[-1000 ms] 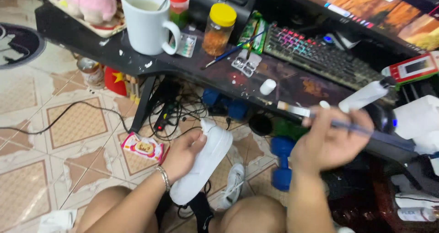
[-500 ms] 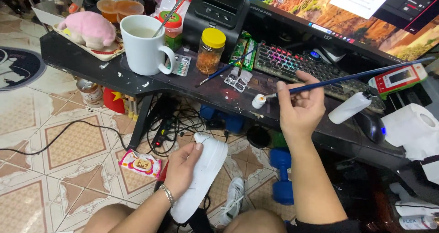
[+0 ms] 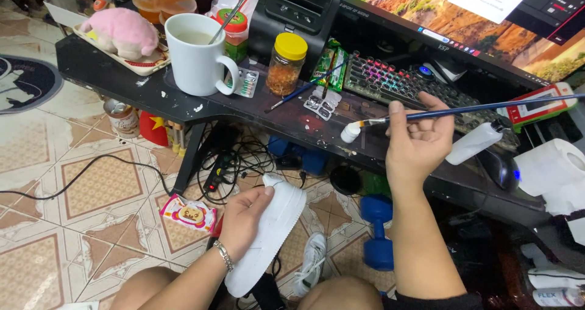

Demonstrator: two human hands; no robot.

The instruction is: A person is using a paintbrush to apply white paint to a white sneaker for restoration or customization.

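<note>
A white sneaker (image 3: 268, 237) is being gripped along its side by the left hand (image 3: 244, 220), fingers curled shut around it, and is being kept low over the tiled floor (image 3: 91, 182), well below the desk (image 3: 183, 103). A long blue paintbrush (image 3: 475, 108) is being pinched between thumb and fingers of the closed right hand (image 3: 417, 142), its bristle tip being brought to a small white pot (image 3: 349, 132) near the desk's front edge, seemingly so that paint is being loaded.

The right hand (image 3: 420, 142) has carried the paintbrush (image 3: 475, 108) (tip first) to the small white cap (image 3: 350, 132).
</note>
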